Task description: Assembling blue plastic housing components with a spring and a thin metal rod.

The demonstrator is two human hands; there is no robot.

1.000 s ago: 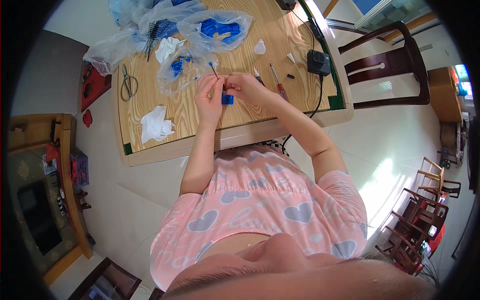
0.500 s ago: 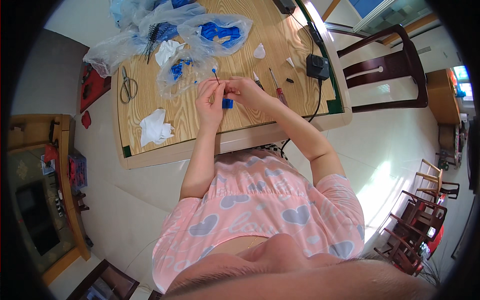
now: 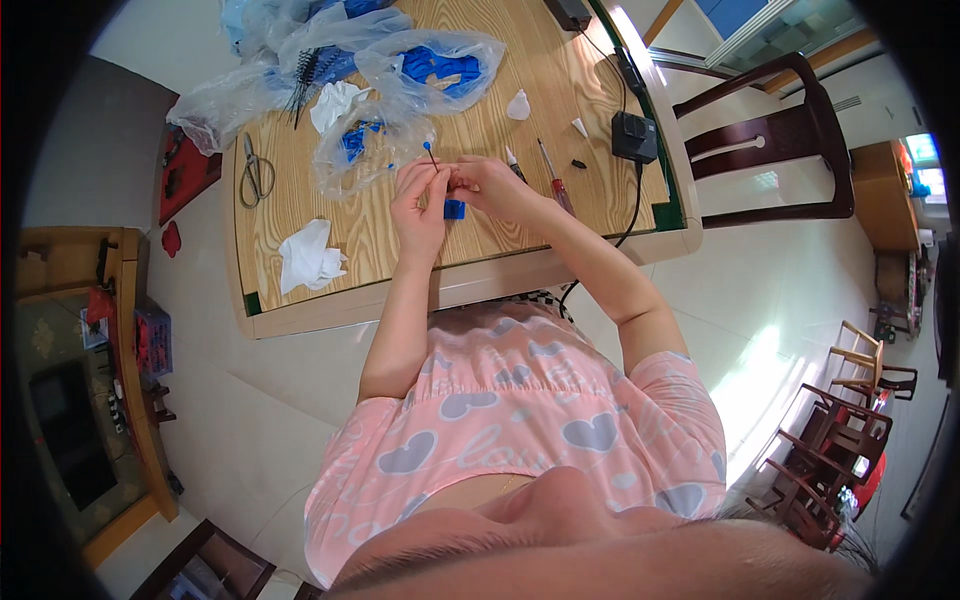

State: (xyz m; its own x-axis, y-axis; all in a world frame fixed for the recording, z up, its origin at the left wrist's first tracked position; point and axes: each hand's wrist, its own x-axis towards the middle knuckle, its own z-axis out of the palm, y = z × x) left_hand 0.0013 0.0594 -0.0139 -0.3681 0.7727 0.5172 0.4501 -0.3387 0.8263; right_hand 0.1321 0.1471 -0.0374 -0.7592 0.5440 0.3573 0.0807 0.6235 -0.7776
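In the upper middle of the frame, the left hand (image 3: 418, 205) pinches a thin dark stick (image 3: 433, 158) between thumb and forefinger; the stick tilts up and to the left, ending in a round blue tip. The right hand (image 3: 490, 188) meets it from the right, fingers curled and drawn together at the stick's lower end; whether they grip anything cannot be told. Just below the hands, a small blue block (image 3: 454, 210) lies on the table (image 3: 390, 235), partly covered.

Left of the hands, a small clear bag (image 3: 342, 180) lies with its mouth spread, holding small blue pieces (image 3: 354, 142). Above it, a larger clear bag (image 3: 490, 50) contains bigger blue parts (image 3: 440, 70). At the upper left, another clear bag (image 3: 205, 112) sprawls over the table's edge, with black bristly stalks (image 3: 303, 80) at its right side. Right of these, a small whitish bottle (image 3: 518, 105) sits apart; its contents cannot be made out. At the left of the frame, a crate (image 3: 153, 342) stands by the cabinet (image 3: 130, 330), its contents too small to tell.
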